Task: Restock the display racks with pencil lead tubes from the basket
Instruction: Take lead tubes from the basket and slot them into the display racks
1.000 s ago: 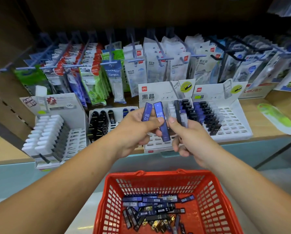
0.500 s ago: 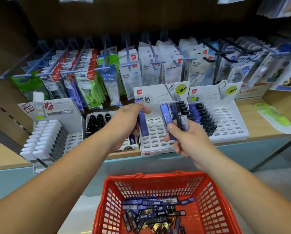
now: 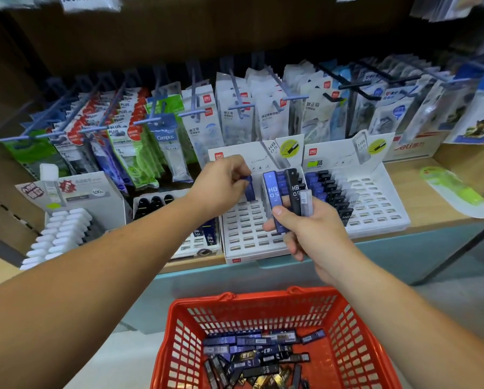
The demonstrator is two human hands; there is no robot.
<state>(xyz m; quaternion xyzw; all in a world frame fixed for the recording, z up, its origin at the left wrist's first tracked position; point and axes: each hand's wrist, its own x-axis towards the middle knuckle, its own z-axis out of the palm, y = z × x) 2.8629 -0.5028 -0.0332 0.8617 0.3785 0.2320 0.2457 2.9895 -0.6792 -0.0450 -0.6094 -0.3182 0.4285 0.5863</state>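
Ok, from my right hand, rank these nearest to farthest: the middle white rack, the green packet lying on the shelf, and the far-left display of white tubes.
1. The middle white rack, just behind the right hand.
2. The green packet, off to the right on the shelf.
3. The white-tube display, far left.

Left hand (image 3: 221,186) covers upper part of dark blue tube (image 3: 249,189); lower end at middle rack (image 3: 246,234), seated in slot or not: cannot tell. Right hand (image 3: 305,228) hides lower ends of blue HB tube (image 3: 273,192), black tube (image 3: 294,192), clear tube (image 3: 306,202). Left forearm (image 3: 122,248) blocks much of low rack (image 3: 204,240). Basket (image 3: 179,346) cut by bottom edge; tube pile (image 3: 252,352) labels mostly unreadable. Top hanging packs (image 3: 89,1) cropped, blurred. Far-right packs (image 3: 473,116) blurred.
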